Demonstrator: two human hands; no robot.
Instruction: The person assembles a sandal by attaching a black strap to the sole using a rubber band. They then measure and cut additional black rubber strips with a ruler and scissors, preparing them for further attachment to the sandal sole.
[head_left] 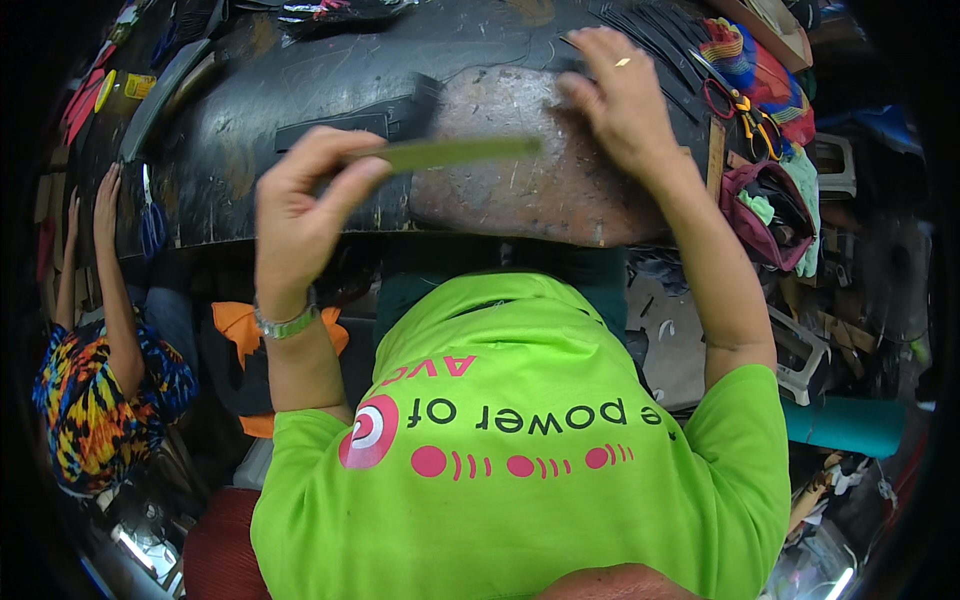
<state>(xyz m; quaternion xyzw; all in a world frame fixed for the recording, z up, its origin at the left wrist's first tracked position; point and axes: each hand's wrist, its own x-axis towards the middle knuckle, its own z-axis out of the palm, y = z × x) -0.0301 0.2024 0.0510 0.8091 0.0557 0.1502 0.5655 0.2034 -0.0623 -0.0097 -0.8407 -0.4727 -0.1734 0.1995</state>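
Note:
My left hand (305,205) is closed around one end of a flat, olive-green strip (465,151), slightly blurred. The strip points right, over a worn brown board (535,205); its exact kind is not clear. At the board's far right edge is my right hand (620,105), palm down, with thumb and fingers apart and nothing visible in it. Flat black pieces (345,125) lie beyond my left hand, one of them overlapping the board's left side.
The dark table (215,150) curves across the top. Several black strips (650,45), yellow-handled scissors (755,125) and a maroon pouch (765,215) lie on the right. Blue-handled scissors (152,225) hang over the left edge, where another person's hands (107,205) rest.

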